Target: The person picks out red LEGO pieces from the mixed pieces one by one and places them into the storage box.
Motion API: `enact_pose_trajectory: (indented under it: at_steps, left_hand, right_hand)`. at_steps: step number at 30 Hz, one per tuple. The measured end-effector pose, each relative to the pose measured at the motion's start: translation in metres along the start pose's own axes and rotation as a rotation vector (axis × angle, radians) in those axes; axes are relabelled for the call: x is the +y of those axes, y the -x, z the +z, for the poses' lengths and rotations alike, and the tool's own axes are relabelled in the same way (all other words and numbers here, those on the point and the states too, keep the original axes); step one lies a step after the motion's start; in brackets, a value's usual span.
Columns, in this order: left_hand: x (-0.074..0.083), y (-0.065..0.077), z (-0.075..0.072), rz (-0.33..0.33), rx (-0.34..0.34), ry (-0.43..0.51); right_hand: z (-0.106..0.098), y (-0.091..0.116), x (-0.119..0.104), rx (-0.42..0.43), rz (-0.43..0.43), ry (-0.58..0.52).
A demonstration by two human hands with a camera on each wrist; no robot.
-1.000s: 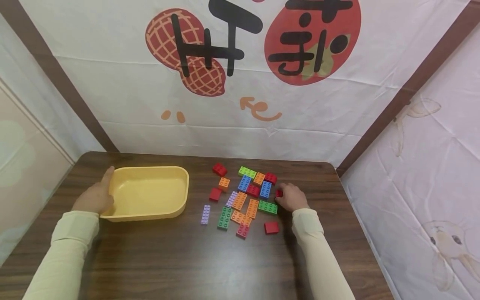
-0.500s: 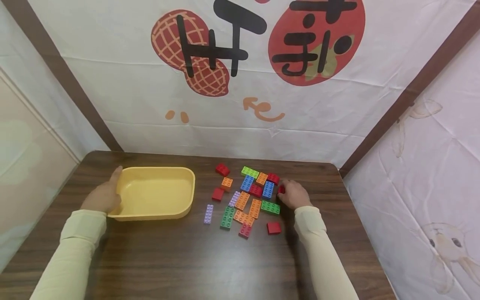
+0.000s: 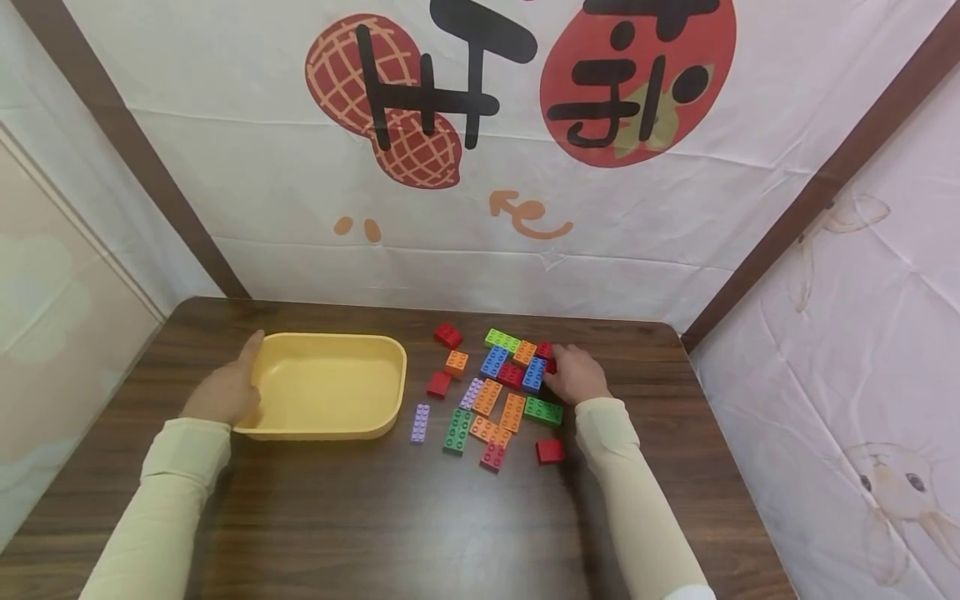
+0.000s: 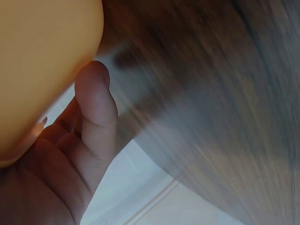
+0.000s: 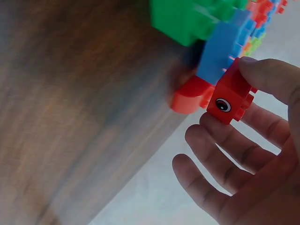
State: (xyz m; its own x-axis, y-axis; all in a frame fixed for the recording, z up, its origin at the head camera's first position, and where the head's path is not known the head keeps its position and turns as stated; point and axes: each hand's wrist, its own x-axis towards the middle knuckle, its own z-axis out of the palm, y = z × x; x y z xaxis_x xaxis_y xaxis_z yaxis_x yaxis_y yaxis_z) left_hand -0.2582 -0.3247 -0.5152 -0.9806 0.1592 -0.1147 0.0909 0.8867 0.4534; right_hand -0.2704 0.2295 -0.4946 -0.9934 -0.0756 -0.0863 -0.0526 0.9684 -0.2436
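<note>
My left hand (image 3: 225, 390) grips the left end of a shallow yellow tray (image 3: 330, 436), index finger along the rim; in the left wrist view the thumb (image 4: 96, 108) lies against its outer wall. My right hand (image 3: 577, 375) pinches a small red toy brick with a printed eye (image 5: 229, 96) between thumb and index finger, the other fingers loosely bent. That brick is close beside a blue brick (image 5: 222, 49) and a rounded red brick (image 5: 190, 96) at the right of the pile.
Several bricks lie loosely grouped, including a light green brick (image 3: 502, 340), orange bricks (image 3: 513, 412), a dark green brick (image 3: 457, 431) and a purple brick (image 3: 420, 423) near the tray. A plain red brick (image 3: 550, 452) lies nearer. A printed cloth (image 3: 480, 275) hangs behind the wooden table (image 3: 360, 517).
My left hand has slid the yellow tray right, narrowing its gap to the purple brick. My right hand has moved left and away from me, bringing the eye brick towards the blue brick.
</note>
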Motion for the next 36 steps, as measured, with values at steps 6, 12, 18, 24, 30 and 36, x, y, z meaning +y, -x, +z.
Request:
enact_pose_trajectory:
  at_steps: [6,12,18,24,30,36]
  left_hand:
    - [0.000,-0.001,0.002,-0.009,0.008,-0.009]
    - [0.004,0.001,-0.001,-0.017,0.000,-0.012]
    - [0.008,0.002,0.002,-0.011,0.010,-0.004]
    - [0.013,0.004,0.009,-0.028,0.003,-0.010]
    - [0.020,0.008,0.011,-0.028,0.007,-0.015]
    - [0.024,0.006,0.013,-0.017,0.006,-0.006]
  right_hand:
    - [-0.009,-0.003,-0.010,0.040,-0.015,0.016]
    - [-0.015,-0.010,-0.023,0.048,-0.037,0.055]
    - [-0.019,-0.014,-0.041,0.062,-0.076,0.075]
    - [-0.021,-0.022,-0.063,0.065,-0.118,0.092]
    - [-0.021,-0.028,-0.083,0.098,-0.176,0.126]
    - [-0.025,-0.030,-0.102,0.128,-0.240,0.142]
